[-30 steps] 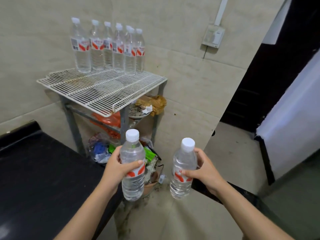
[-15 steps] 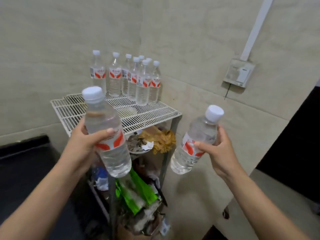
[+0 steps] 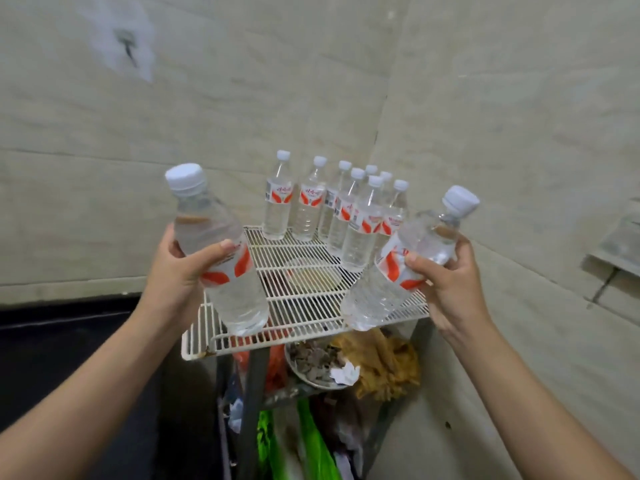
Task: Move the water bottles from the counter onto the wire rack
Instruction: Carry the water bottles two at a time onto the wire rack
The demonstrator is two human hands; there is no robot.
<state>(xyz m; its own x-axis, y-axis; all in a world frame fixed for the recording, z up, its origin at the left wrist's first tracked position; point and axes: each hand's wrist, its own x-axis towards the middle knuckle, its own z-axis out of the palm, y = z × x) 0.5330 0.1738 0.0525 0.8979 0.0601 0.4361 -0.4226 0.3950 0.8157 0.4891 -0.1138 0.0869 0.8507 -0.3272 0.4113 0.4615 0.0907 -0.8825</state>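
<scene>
Your left hand grips one water bottle, your right hand another bottle — both tilted, held above the wire rack, where a cluster of bottles stands upright at the back.

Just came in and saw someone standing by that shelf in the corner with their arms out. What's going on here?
A person is stocking a white wire rack with clear plastic water bottles. The left hand holds one white-capped bottle and the right hand holds another, both tilted above the rack's front and not yet set down. A cluster of the same red-labelled bottles stands upright at the back, in the corner of the tiled walls.
</scene>
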